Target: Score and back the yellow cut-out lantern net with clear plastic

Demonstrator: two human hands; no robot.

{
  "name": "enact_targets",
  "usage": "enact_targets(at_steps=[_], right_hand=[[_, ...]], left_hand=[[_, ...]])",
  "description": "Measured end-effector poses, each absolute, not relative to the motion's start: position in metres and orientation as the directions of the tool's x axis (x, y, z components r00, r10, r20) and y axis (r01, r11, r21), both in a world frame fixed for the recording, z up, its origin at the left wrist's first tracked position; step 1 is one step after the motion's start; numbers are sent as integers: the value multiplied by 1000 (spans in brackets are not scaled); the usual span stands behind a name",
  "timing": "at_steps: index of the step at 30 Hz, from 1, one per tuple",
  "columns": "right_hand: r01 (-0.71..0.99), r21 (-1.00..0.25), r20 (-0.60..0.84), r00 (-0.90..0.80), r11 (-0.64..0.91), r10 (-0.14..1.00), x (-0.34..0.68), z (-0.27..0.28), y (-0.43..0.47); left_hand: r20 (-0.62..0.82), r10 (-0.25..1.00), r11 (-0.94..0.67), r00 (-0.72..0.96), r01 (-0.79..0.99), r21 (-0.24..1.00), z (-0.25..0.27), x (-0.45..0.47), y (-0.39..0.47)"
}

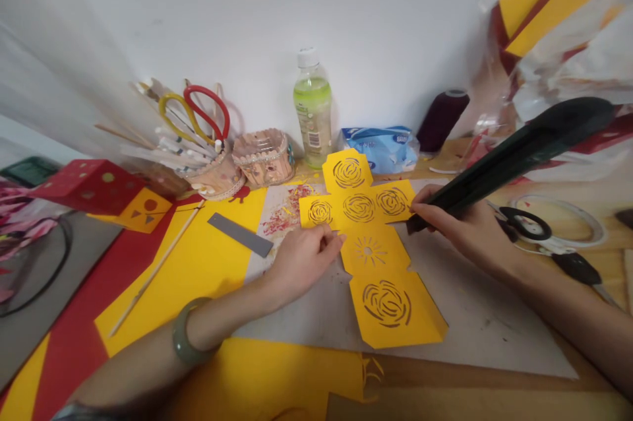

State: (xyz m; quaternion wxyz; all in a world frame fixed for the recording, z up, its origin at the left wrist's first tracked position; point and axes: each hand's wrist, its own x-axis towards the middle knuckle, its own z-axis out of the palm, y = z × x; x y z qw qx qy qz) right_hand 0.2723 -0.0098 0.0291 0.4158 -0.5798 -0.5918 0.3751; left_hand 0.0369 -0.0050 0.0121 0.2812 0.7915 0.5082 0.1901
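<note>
A cross-shaped yellow paper cutout (378,262) lies on a grey board (475,315), its panels pierced with rose patterns and one sunburst. My left hand (309,253), with a green bangle (190,332) at its wrist, is closed with curled fingers at the cutout's left edge, below the left flap. In my right hand (465,226) is a long dark utility knife (519,150), slanting up to the right. Its lower tip is by the cutout's right flap, and my thumb and fingers close around that end. The exact contact between tip and paper is unclear.
Left are a grey ruler (241,234), a thin wooden stick (155,272), yellow sheets (212,269) and a red-yellow paper box (106,193). Behind stand a cup with scissors (215,173), a basket (264,157), a bottle (312,111) and a tissue pack (380,148). Scissors (531,223) lie right.
</note>
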Motion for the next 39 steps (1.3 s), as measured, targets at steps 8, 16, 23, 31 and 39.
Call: enact_targets(at_steps=[8,16,23,31,39], right_hand=[[445,-890,104,-9,97,995,273,28,-8],[412,-891,181,-58,189,982,273,23,-6],[468,-825,261,-178,315,949,277,16,-4],[507,-807,240,-186,302,953,277,14,-4],[442,-843,257,-172,307,951,278,14,-2]], left_hand=[[453,561,-826,692,503,254,12,35,-22],[556,-62,-991,829,14,-131,5,44,-53],[491,-15,-998,871,19,-64,2,45,-46],[458,98,-973,884,182,-144,2,42,-37],[489,267,-826,830,459,-327,-6,41,-34]])
